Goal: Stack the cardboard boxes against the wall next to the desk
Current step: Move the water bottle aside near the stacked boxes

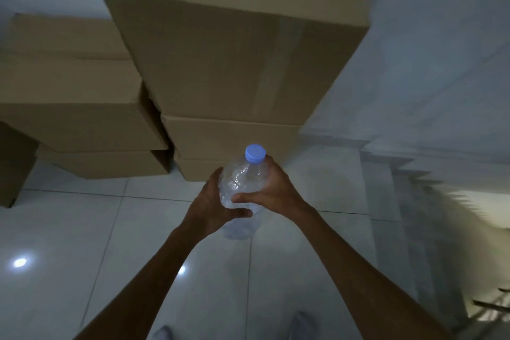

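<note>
Pale tiled floor; beyond our fingers, cardboard boxes already stacked against wall; left hand and right hand curl round bottle; stacking looks mostly done

A dim, bluish room

Two bright spots shine on the floor; warm light glows at the right edge; the edges look bent and blurry.

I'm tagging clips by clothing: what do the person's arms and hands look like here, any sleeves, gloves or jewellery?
Both forearms are bare up to the frame's bottom edge, with no sleeves in view. The left hand and right hand wear no gloves, and no rings, watch or bracelet show. The dim light hides finer marks.
</note>
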`<state>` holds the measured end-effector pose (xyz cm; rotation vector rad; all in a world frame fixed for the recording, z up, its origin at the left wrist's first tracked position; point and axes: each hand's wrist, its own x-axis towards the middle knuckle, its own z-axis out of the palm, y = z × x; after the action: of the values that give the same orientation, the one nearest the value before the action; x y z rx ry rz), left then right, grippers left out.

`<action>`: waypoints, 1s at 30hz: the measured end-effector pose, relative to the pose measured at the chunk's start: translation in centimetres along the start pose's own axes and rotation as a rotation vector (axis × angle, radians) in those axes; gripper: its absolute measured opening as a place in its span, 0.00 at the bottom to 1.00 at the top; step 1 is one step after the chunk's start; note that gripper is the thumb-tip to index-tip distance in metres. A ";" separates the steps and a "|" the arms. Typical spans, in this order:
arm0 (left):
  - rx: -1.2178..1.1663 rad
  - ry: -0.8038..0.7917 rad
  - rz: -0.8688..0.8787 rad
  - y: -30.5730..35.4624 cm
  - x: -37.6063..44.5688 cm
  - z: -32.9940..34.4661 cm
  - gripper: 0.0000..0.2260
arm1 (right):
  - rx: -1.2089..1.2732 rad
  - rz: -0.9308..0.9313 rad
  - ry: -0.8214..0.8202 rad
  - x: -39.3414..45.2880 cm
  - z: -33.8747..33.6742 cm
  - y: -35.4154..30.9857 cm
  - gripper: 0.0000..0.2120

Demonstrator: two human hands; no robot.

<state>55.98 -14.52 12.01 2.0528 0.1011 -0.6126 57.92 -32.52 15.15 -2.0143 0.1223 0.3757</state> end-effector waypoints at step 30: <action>-0.205 0.008 0.120 5.0 18.6 30.0 0.30 | -0.108 -0.015 0.171 10.3 -19.9 28.3 0.48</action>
<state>62.28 -45.15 -5.17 1.8487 0.0427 -0.4987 64.87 -62.31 -3.98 -2.1516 0.1968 0.2033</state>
